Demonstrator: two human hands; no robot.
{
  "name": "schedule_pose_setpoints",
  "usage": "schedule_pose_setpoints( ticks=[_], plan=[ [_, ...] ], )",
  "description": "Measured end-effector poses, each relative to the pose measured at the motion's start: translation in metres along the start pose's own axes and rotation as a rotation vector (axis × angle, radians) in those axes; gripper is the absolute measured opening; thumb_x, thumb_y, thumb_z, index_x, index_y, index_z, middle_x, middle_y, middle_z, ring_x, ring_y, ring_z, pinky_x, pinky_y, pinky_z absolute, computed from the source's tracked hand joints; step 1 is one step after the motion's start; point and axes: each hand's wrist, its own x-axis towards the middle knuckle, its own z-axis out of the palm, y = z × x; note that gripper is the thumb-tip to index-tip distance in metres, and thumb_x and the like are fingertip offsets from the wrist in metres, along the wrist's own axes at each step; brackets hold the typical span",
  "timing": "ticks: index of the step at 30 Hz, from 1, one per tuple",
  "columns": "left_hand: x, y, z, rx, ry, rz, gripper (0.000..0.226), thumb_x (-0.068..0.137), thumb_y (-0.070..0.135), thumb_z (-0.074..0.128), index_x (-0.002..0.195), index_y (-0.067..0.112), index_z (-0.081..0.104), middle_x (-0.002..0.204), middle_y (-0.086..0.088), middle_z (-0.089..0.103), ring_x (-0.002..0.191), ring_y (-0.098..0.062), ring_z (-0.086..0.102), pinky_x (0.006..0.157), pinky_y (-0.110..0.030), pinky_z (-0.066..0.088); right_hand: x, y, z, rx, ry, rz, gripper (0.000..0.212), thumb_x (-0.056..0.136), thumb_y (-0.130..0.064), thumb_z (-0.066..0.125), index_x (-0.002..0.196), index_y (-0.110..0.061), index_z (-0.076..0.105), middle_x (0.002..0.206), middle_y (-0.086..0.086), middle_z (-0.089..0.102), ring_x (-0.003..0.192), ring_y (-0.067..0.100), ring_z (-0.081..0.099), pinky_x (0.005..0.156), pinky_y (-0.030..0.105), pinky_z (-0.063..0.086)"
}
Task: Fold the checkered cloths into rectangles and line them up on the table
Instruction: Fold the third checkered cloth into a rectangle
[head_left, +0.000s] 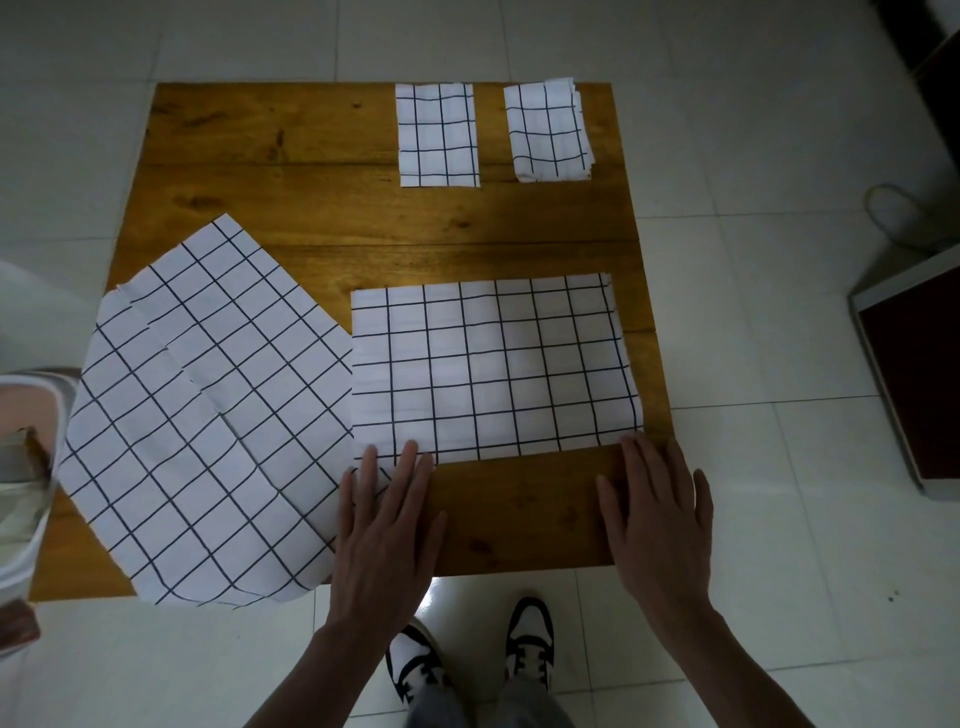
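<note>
A wooden table (322, 208) is seen from above, with four checkered cloths laid on it. The left hand (387, 525) is laid flat with fingers spread, palm down; its fingertips (410, 449) are pressed on the near left corner of a half-folded cloth (493, 364), and its outer fingers are rested on the edge of an unfolded cloth (208, 415). The right hand (657, 519) is likewise held open and flat, fingers slightly apart, with its fingertips touching the near right corner of the same half-folded cloth; the palm is rested on bare wood. Nothing is pinched by either hand.

The half-folded cloth is spread as a wide rectangle directly beyond both hands, its near edge spanned between them. The unfolded cloth is set askew to the outside of the left hand, partly overhanging the table's near edge, and its corner is tucked under the half-folded one. Well beyond the hands, at the far edge of the table, two small folded rectangles are placed side by side: one folded cloth (437, 135) ahead of the gap between the hands, another folded cloth (550, 132) beyond the right hand.
</note>
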Motion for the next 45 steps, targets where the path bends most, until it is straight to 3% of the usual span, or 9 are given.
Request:
schedule_pose_setpoints(
  ticks=[8,13,19,26,32,37,39,42,45],
  plan=[
    [0.006,0.017,-0.001,0.011,-0.025,-0.042,0.070,0.105,0.055,0.037,0.157,0.009,0.041,0.169,-0.011,0.029,0.160,-0.038,0.010,0.125,-0.063,0.020,-0.001,0.008,-0.009,0.016,0.058,-0.031,0.065,0.105,-0.055,0.031,0.141,-0.009,0.060,0.145,0.014,0.058,0.143,0.035,0.046,0.119,0.058,0.033],
    [0.012,0.048,0.001,0.012,-0.055,0.021,0.077,0.105,0.059,0.038,0.162,0.007,0.030,0.172,-0.011,0.021,0.160,-0.031,0.012,0.126,-0.057,0.024,0.001,0.017,-0.014,0.039,0.036,0.040,0.060,0.105,-0.054,0.032,0.139,-0.012,0.060,0.145,0.012,0.058,0.142,0.035,0.046,0.119,0.054,0.031],
    [0.024,0.077,0.014,0.034,-0.104,0.125,0.073,0.109,0.057,0.031,0.164,0.010,0.024,0.173,-0.009,0.016,0.161,-0.027,0.012,0.124,-0.049,0.021,0.024,0.014,-0.018,0.515,0.104,0.370,0.057,0.101,-0.046,0.058,0.147,-0.015,0.042,0.139,0.012,0.053,0.120,0.030,0.058,0.095,0.052,0.051],
    [0.029,0.084,0.017,0.049,-0.144,0.137,0.072,0.109,0.059,0.027,0.163,0.011,0.027,0.173,-0.009,0.019,0.160,-0.027,0.014,0.123,-0.048,0.023,0.054,0.030,-0.021,0.720,0.002,0.530,0.038,0.099,-0.034,0.069,0.131,-0.016,0.061,0.120,0.004,0.061,0.104,0.022,0.060,0.087,0.033,0.043],
    [0.039,0.086,0.015,0.061,-0.138,0.156,0.069,0.109,0.058,0.028,0.165,0.016,0.025,0.172,-0.009,0.020,0.159,-0.028,0.018,0.123,-0.050,0.023,0.050,0.029,-0.030,0.860,0.034,0.573,0.013,0.102,-0.024,0.064,0.114,-0.022,0.064,0.100,-0.012,0.063,0.095,0.015,0.062,0.070,0.022,0.041],
    [0.042,0.088,0.018,0.067,-0.166,0.157,0.068,0.109,0.056,0.032,0.164,0.018,0.027,0.172,-0.010,0.019,0.160,-0.030,0.016,0.123,-0.051,0.024,0.046,0.004,-0.042,0.991,0.128,0.528,0.007,0.103,-0.026,0.061,0.110,-0.024,0.061,0.108,-0.003,0.066,0.098,0.007,0.062,0.073,0.023,0.045],
    [0.043,0.088,0.017,0.067,-0.168,0.158,0.067,0.110,0.056,0.030,0.164,0.018,0.028,0.172,-0.010,0.020,0.159,-0.030,0.018,0.123,-0.051,0.023,0.047,-0.011,-0.048,1.056,0.163,0.511,0.009,0.104,-0.029,0.060,0.111,-0.024,0.059,0.105,0.002,0.067,0.083,0.008,0.062,0.068,0.021,0.046],
    [0.044,0.088,0.013,0.063,-0.172,0.158,0.065,0.110,0.056,0.027,0.163,0.019,0.031,0.172,-0.009,0.022,0.159,-0.029,0.020,0.122,-0.049,0.023,0.047,-0.037,-0.059,1.097,0.227,0.448,0.008,0.105,-0.027,0.059,0.110,-0.022,0.057,0.080,-0.004,0.063,0.058,0.004,0.048,0.052,0.021,0.042],
    [0.045,0.083,0.009,0.034,-0.177,0.164,0.066,0.111,0.056,0.026,0.165,0.018,0.024,0.173,-0.005,0.018,0.160,-0.024,0.015,0.123,-0.046,0.021,0.048,-0.060,-0.069,1.086,0.289,0.390,0.020,0.103,-0.024,0.062,0.121,-0.017,0.059,0.092,-0.016,0.070,0.076,-0.001,0.063,0.067,0.014,0.052]
  ],
)
